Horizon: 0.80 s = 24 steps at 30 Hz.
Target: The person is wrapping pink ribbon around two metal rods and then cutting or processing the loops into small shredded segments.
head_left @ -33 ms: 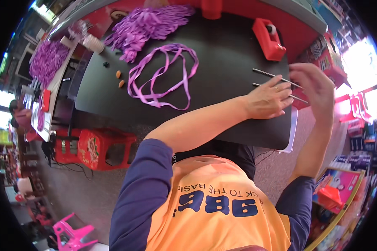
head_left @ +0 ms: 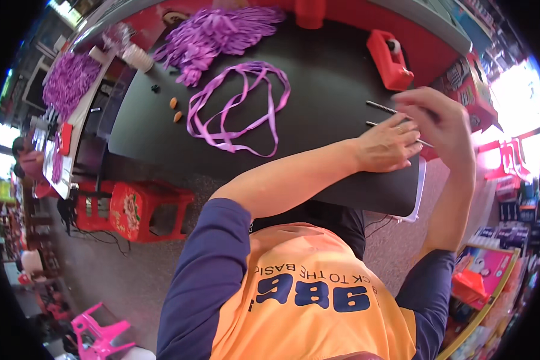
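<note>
Black table, rounded corners, near edge curving from lower left to a corner at lower right. Left hand: laid flat near the right end of the table, fingers extended and together, grip released, fingertips resting on the lower of two thin dark rods. Right hand: raised just above and beside the left, fingers curled toward the rods' right ends; whether its grip is clenched on a rod cannot be told. Rods: two, roughly parallel, lying close together, close to the table's right edge, their right ends hidden by the hands. Purple ribbon: one long strip in loose loops, centre of table, well apart from the hands; bare black surface lies between ribbon and hands. Two small orange pieces: just left of the ribbon. Heap of purple ribbon bows: far edge, upper left. Red tape dispenser: far right, near the back edge, beyond the rods. White spool: far left corner. Red plastic stool: on the floor below the table's near left edge. Pink plastic chair: floor, lower left, well apart.
</note>
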Tool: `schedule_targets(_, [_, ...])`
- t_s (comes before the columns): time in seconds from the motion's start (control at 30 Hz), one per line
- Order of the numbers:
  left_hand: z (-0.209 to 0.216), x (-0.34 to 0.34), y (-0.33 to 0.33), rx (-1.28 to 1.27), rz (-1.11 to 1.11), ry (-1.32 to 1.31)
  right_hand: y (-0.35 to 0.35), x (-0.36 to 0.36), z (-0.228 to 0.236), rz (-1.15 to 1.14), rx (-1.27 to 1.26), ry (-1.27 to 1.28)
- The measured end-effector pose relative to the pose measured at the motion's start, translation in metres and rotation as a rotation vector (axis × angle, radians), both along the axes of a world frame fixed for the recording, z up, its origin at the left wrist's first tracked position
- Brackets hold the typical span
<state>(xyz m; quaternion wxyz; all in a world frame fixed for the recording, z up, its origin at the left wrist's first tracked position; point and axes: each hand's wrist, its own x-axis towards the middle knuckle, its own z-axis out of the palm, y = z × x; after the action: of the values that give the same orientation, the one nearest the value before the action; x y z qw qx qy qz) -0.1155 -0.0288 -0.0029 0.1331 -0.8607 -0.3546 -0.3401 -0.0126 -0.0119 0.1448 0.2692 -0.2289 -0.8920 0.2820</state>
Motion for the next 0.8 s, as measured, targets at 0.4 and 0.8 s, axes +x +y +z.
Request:
schedule_targets(0.4, [-0.024,-0.003,0.016,-0.079,-0.381,-0.455,0.050,-0.245,-0.053,0.435,0.330,-0.425])
schedule_targets(0.8, [-0.059,0.004,0.046,0.309,-0.151,-0.324,0.064,-0.272,-0.103,0.166,0.102,-0.414])
